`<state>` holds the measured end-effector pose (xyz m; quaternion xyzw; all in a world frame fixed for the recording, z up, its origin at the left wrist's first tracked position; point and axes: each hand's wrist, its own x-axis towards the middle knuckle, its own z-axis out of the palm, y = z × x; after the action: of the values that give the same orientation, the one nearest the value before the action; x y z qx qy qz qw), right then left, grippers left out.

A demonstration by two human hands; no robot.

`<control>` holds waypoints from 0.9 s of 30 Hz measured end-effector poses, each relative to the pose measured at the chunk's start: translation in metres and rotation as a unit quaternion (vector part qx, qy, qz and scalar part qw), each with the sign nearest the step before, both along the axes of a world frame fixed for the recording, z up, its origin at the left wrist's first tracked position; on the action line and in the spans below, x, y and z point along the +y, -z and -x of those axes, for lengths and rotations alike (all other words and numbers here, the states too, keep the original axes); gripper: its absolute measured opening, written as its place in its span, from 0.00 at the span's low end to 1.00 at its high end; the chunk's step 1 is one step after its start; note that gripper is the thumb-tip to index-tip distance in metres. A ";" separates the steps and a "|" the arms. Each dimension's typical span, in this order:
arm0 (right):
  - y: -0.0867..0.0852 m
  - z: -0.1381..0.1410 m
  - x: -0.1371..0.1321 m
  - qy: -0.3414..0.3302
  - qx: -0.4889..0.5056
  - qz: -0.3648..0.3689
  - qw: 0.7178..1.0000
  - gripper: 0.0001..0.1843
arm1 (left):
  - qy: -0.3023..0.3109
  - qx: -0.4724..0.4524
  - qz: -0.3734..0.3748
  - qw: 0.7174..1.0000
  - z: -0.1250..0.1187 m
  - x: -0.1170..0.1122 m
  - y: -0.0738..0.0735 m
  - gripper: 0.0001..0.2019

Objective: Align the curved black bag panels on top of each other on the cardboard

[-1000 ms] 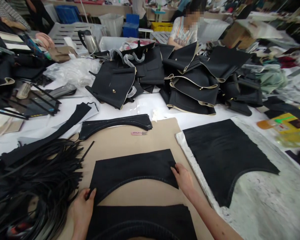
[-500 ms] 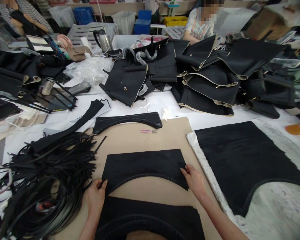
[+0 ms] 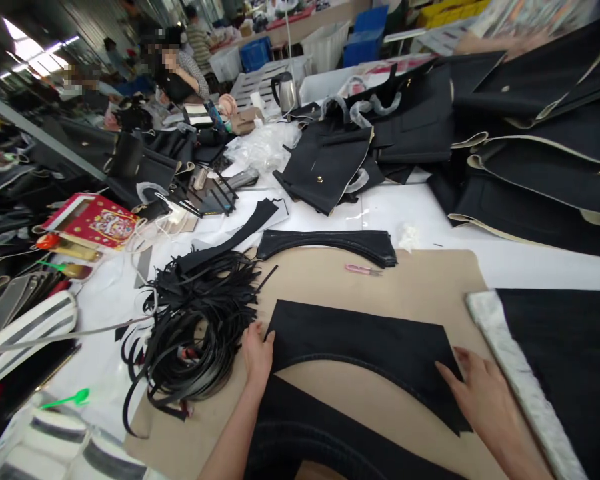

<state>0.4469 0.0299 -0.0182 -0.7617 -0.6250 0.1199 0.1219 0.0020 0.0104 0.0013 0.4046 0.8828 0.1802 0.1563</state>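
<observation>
A black curved fabric panel lies flat on a brown cardboard sheet. My left hand rests with fingers flat on the panel's left corner. My right hand lies flat and open on its right corner. A second black panel lies nearer to me, under my forearms. Just left of my left hand sits a tangle of black straps.
A stack of curved black strips and a small pink clipper lie beyond the panel. A large black piece on a white pad is at the right. Folded black bag parts pile at the back. People work at far tables.
The view has swung left, so the panel now sits right of centre. My hands stay on its two corners; the right one lies flatter and nearer the lower right corner.
</observation>
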 end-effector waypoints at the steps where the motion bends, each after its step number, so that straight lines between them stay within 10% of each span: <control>1: -0.003 0.003 0.004 0.000 -0.020 0.004 1.000 0.28 | 0.005 0.003 0.011 1.000 -0.002 0.006 -0.001 0.16; 13: -0.046 0.029 0.025 0.165 0.002 0.145 0.976 0.18 | -0.008 -0.014 0.238 0.971 -0.002 0.048 -0.005 0.22; 27: -0.044 0.024 0.027 0.240 0.027 0.183 0.953 0.20 | 0.043 -0.019 0.243 0.969 -0.004 0.045 -0.008 0.18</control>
<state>0.4226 0.0569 0.0254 -0.8948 -0.3881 0.2198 0.0222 0.0058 0.0551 0.0095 0.3889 0.8786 -0.0390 0.2743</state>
